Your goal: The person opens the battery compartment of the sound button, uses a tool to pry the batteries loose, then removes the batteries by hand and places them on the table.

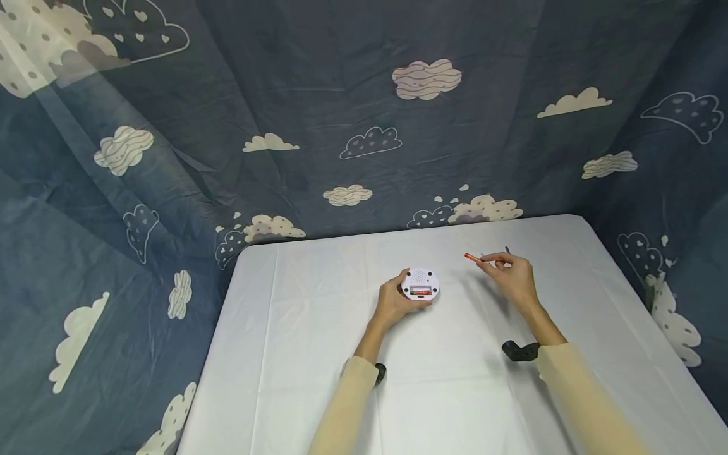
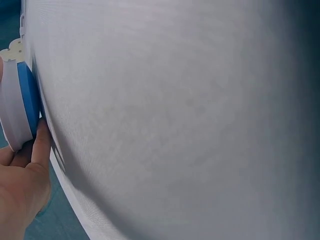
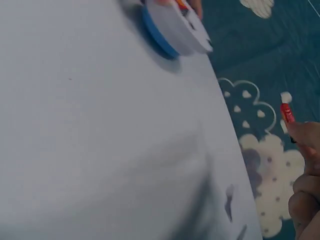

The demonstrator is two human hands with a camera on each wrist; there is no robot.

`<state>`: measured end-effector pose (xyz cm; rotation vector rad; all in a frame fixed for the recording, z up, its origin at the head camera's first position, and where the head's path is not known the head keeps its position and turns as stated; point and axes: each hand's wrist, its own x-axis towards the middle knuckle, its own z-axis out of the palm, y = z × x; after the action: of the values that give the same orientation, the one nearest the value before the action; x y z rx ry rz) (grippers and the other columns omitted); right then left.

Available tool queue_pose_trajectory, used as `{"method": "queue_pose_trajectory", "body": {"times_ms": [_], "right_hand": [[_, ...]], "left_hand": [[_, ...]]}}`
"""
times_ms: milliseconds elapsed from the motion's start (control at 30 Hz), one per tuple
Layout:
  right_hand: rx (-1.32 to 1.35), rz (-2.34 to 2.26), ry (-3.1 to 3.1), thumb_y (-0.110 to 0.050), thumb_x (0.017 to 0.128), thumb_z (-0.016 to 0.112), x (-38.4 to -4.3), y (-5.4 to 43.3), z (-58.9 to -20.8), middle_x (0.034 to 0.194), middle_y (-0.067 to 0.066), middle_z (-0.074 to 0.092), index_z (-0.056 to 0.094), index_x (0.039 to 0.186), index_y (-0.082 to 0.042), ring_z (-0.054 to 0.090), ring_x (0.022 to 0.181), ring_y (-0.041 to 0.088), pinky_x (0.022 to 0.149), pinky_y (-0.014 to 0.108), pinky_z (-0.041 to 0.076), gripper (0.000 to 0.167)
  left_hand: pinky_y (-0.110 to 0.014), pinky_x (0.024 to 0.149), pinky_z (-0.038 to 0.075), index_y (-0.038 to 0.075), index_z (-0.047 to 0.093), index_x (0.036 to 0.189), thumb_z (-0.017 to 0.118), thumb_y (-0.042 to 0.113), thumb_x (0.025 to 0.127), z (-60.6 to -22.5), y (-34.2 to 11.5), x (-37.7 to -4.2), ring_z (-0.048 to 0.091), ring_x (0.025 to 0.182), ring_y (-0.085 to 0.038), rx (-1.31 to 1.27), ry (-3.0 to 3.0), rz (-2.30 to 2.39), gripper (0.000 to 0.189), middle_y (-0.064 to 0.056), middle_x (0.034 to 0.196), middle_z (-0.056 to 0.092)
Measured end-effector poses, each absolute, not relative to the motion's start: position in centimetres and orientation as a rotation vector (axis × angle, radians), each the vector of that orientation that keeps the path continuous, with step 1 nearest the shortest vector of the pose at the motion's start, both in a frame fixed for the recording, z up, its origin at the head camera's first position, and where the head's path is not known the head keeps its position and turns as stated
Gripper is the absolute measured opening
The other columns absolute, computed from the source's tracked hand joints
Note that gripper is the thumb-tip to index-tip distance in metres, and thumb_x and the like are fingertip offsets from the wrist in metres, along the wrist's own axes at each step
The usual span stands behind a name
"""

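In the head view my left hand point(image 1: 391, 304) grips a round white device point(image 1: 421, 276) by its edge, its underside turned up. An uncovered battery compartment there holds a red battery point(image 1: 421, 292). The device's opposite face is blue point(image 2: 30, 97), as the left wrist view shows. To the right, above the table, my right hand point(image 1: 514, 281) pinches a small red-orange battery point(image 1: 471, 257) between thumb and fingertips, apart from the device. The right wrist view shows this battery point(image 3: 287, 113) sticking out past the thumb. A thin dark tip point(image 1: 507, 249) shows behind the right hand; its kind is unclear.
A white cloth covers the table point(image 1: 318, 354). Dark blue curtains point(image 1: 318, 76) with cloud prints hang behind it and at both sides. Black wrist-worn pieces show at the left wrist point(image 1: 380, 373) and the right wrist point(image 1: 519, 351).
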<state>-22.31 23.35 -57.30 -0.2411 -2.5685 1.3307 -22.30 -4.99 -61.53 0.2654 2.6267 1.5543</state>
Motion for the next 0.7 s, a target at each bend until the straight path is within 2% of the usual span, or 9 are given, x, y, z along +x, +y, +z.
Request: {"method": "queue_pose_trajectory", "body": {"times_ms": [100, 233, 400, 567, 700], "right_hand": [[-0.355, 1.325, -2.556, -0.034, 0.093, 0.079, -22.6, 25.3, -57.1, 0.073, 0.001, 0.045, 0.079, 0.108, -0.004, 0.036, 0.063, 0.013, 0.048, 0.026, 0.028, 0.033], [-0.523, 1.316, -2.527, -0.036, 0.092, 0.079, -23.2, 28.5, -57.0, 0.073, -0.004, 0.046, 0.078, 0.112, -0.003, 0.036, 0.054, 0.01, 0.042, 0.027, 0.029, 0.038], [-0.733, 1.33, -2.449, -0.039, 0.091, 0.079, -23.8, 32.8, -57.7, 0.063, -0.013, 0.046, 0.078, 0.116, -0.004, 0.039, 0.054, 0.007, 0.042, 0.026, 0.031, 0.043], [-0.936, 1.344, -2.352, -0.036, 0.091, 0.078, -23.8, 35.3, -59.2, 0.059, -0.026, 0.047, 0.077, 0.119, -0.004, 0.043, 0.069, 0.007, 0.055, 0.025, 0.035, 0.043], [-1.087, 1.375, -2.286, -0.035, 0.091, 0.078, -23.6, 35.9, -60.4, 0.053, -0.032, 0.043, 0.081, 0.108, -0.012, 0.043, 0.075, 0.003, 0.08, 0.029, 0.043, 0.029]], "left_hand": [[-0.037, 0.123, 0.041, 0.002, 0.048, 0.153, 0.099, 0.028, 0.068, -61.4, -5.0, -22.2, 0.052, 0.145, -0.027, 0.251, 2.611, 1.568, 0.103, -0.015, 0.152, 0.057], [-0.038, 0.123, 0.041, 0.002, 0.046, 0.154, 0.099, 0.028, 0.068, -61.3, -4.9, -22.1, 0.051, 0.145, -0.028, 0.243, 2.596, 1.576, 0.104, -0.016, 0.153, 0.056], [-0.037, 0.123, 0.041, 0.002, 0.046, 0.154, 0.099, 0.026, 0.069, -61.2, -5.0, -22.0, 0.051, 0.146, -0.027, 0.251, 2.581, 1.587, 0.103, -0.016, 0.154, 0.055], [-0.035, 0.118, 0.046, 0.001, 0.046, 0.154, 0.099, 0.025, 0.069, -61.4, -5.2, -22.0, 0.056, 0.14, -0.024, 0.265, 2.572, 1.616, 0.102, -0.017, 0.152, 0.057], [-0.036, 0.117, 0.048, 0.0, 0.046, 0.154, 0.098, 0.026, 0.07, -61.4, -5.1, -22.0, 0.057, 0.139, -0.024, 0.295, 2.585, 1.602, 0.102, -0.018, 0.151, 0.057]]}}
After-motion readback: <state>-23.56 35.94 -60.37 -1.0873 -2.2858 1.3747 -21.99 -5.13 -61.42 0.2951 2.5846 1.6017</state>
